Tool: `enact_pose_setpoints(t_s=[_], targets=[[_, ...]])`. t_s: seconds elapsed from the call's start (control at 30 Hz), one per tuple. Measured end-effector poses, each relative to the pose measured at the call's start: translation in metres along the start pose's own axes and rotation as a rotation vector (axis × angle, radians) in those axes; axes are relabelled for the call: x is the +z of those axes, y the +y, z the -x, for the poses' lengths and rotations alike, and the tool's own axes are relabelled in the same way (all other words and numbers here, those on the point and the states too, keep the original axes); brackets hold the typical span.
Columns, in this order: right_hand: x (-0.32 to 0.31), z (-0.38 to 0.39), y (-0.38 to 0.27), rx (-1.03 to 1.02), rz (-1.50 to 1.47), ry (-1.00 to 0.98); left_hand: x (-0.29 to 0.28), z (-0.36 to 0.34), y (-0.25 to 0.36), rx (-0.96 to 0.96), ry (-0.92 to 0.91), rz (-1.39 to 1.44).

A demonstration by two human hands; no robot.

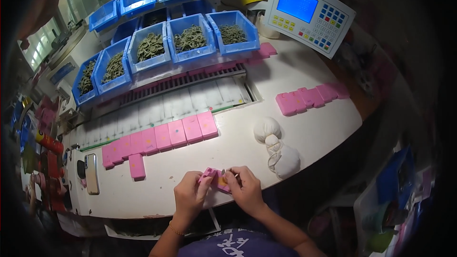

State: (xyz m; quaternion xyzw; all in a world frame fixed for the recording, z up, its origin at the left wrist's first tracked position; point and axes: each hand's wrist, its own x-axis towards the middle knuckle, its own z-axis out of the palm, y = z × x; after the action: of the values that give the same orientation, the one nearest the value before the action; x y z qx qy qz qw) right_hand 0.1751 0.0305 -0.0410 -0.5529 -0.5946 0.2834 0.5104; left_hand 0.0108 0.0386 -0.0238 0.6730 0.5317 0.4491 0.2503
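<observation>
nearest the camera, at 6 o'clock, is the person's purple shirt [207, 248]. just beyond, near the front edge of the white table [124, 197], both hands are on a pink block [220, 183]: the left hand [189, 192] pinches its left end, thumb against fingers, while the right hand [247, 188] grasps at its right side, a small greyish piece [223, 172] at the fingertips, too small to identify. from there, a row of similar blocks [162, 135] lies at 10 o'clock, a knotted white cloth bundle [284, 159] at 2. my advice: brace the block with the left, keep it level, and work the small piece with light fingertip pressure.
</observation>
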Motion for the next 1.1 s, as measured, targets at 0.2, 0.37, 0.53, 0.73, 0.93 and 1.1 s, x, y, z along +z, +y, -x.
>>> enact_pose_setpoints(t_s=[0.2, 0.37, 0.53, 0.73, 0.93, 1.1], targets=[[0.009, -0.027, -0.003, 0.173, -0.039, -0.022, 0.006, -0.006, -0.009, 0.201, 0.075, -0.153], [0.0, -0.011, -0.017, 0.051, 0.171, -0.051, -0.004, 0.0, -0.015, -0.11, 0.028, 0.064], [0.01, 0.017, -0.031, 0.341, -0.481, -0.408, -0.02, 0.009, -0.009, -0.389, 0.115, 0.914], [0.041, 0.044, -0.034, 0.431, -0.924, -0.546, -0.029, 0.026, 0.002, -0.459, -0.05, 1.327], [0.026, 0.042, -0.057, 0.057, 0.016, -0.62, -0.043, 0.031, -0.009, -0.394, 0.093, 1.075], [0.015, 0.006, -0.077, -0.492, 0.117, -0.195, -0.047, 0.042, -0.009, -0.364, 0.033, 0.855]])
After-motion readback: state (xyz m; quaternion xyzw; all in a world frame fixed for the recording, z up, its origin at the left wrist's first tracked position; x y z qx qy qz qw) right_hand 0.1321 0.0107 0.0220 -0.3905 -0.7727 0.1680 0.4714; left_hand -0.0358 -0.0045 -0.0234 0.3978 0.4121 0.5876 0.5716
